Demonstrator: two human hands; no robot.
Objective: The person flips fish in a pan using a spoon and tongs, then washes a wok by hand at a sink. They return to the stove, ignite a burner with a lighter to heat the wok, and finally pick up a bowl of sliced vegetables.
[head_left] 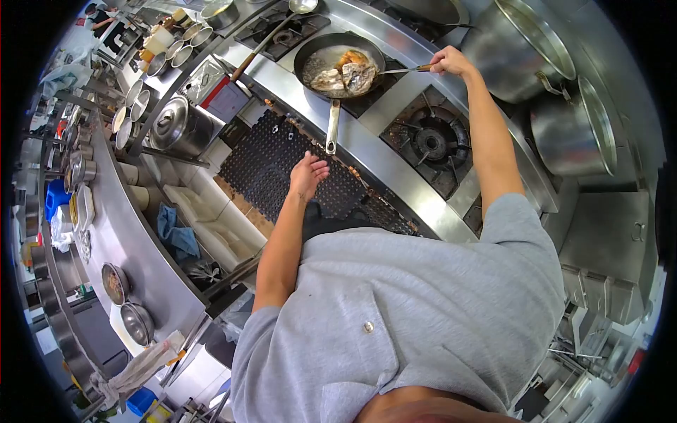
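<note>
Head view: right hand (451,62) grips one spatula (402,70) in one pan (317,53); left hand (307,174) loosely spread.

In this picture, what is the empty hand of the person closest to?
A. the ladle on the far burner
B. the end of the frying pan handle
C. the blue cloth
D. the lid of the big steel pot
B. The left hand is open and hangs just below the end of the frying pan handle, without touching it, while the right hand holds a utensil in the frying pan.

Fish (345,70) in pan (310,51) on stove (367,144); burner (429,141) right of pan; pots (536,77) farther right.
</note>
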